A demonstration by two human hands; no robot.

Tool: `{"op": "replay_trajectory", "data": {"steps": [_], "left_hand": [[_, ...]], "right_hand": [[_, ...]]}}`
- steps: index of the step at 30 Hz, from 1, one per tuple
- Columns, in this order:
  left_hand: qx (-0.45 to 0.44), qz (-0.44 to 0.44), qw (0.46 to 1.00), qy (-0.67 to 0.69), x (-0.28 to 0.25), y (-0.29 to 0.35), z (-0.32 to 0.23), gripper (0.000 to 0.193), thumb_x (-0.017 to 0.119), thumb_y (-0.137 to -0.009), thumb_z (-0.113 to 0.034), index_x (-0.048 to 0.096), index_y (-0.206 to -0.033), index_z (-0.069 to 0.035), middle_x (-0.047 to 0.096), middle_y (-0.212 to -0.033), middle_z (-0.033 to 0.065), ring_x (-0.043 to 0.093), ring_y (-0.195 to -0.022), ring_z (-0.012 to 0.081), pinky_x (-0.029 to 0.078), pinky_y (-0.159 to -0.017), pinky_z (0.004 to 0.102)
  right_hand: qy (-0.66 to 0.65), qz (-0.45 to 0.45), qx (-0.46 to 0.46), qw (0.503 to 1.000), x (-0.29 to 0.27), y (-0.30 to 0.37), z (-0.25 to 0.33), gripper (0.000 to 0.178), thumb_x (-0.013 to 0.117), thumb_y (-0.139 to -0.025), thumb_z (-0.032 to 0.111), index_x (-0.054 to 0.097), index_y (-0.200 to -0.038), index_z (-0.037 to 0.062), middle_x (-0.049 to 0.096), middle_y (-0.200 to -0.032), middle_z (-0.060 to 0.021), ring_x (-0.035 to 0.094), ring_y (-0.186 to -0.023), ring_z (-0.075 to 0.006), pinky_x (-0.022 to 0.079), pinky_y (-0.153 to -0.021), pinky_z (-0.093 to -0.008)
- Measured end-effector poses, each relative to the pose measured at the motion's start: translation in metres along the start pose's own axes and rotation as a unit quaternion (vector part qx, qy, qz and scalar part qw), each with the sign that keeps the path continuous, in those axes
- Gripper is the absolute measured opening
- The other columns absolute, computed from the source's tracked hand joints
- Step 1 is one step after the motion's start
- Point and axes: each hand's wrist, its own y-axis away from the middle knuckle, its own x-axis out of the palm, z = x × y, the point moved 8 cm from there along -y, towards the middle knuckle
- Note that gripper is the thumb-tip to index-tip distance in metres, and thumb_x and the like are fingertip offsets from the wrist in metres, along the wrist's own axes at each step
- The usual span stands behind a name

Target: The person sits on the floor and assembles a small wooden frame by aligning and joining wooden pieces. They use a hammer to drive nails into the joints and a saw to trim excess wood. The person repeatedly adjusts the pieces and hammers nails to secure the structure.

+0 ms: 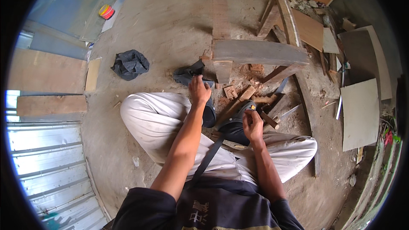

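Observation:
My left hand (200,90) reaches forward between my knees, its fingers bent down on a crumpled black bag (185,76) on the floor. The fingertips are partly hidden against it, and they look closed on its edge. My right hand (253,126) is held above my right foot, beside a dark grey shoe (247,108) with a small orange piece on it. Its fingers curl into a pinch, and what lies in them, if anything, is hidden. A second black bag (130,64) lies crumpled farther left, apart from both hands.
A low wooden bench (260,52) stands ahead on the right, with wood blocks (231,92) and scraps below it. A saw blade (281,86) leans there. Boards (360,115) line the right side; corrugated metal (51,157) is at left. A red-and-yellow tub (106,12) sits far left.

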Motion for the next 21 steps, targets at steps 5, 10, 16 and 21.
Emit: {"op": "replay_trajectory", "data": {"steps": [5,10,16,21], "left_hand": [[-0.085,0.169,0.981,-0.041,0.049,0.001,0.065,0.032,0.052,-0.101,-0.028,0.061,-0.128,-0.013,0.071,-0.118,0.0174,0.064,-0.12,0.0356,0.042,-0.105,0.0606],[-0.176,0.152,0.972,-0.023,0.061,-0.018,0.1,0.032,0.05,-0.103,-0.03,0.064,-0.128,-0.015,0.075,-0.107,0.0173,0.072,-0.099,0.0408,0.055,-0.087,0.0541],[-0.215,0.183,0.959,-0.002,0.089,-0.049,0.132,0.033,0.055,-0.1,-0.028,0.068,-0.129,-0.018,0.074,-0.109,0.0197,0.071,-0.102,0.0412,0.058,-0.089,0.0514],[-0.24,0.237,0.94,-0.05,0.104,-0.058,0.147,0.028,0.063,-0.096,-0.029,0.067,-0.12,-0.016,0.074,-0.105,0.0217,0.071,-0.102,0.0425,0.059,-0.087,0.0527]], "right_hand": [[0.039,0.065,-0.033,0.997,0.018,-0.013,0.004,0.014,0.068,-0.097,0.01,0.066,-0.107,-0.0001,0.065,-0.082,-0.0121,0.062,-0.069,-0.017,0.052,-0.065,-0.0313],[-0.018,0.034,0.065,0.997,0.038,-0.008,-0.002,0.017,0.066,-0.1,0.012,0.065,-0.109,-0.0017,0.068,-0.082,-0.0109,0.063,-0.07,-0.0145,0.053,-0.067,-0.0306],[0.034,0.089,0.069,0.993,0.068,0.006,0.001,0.017,0.069,-0.097,0.011,0.066,-0.109,-0.0006,0.07,-0.085,-0.0131,0.067,-0.072,-0.0178,0.054,-0.07,-0.0318],[0.069,0.125,0.103,0.984,0.068,0.0,-0.009,0.017,0.068,-0.097,0.011,0.066,-0.109,0.0,0.071,-0.088,-0.0134,0.07,-0.076,-0.0182,0.055,-0.072,-0.0316]]}}
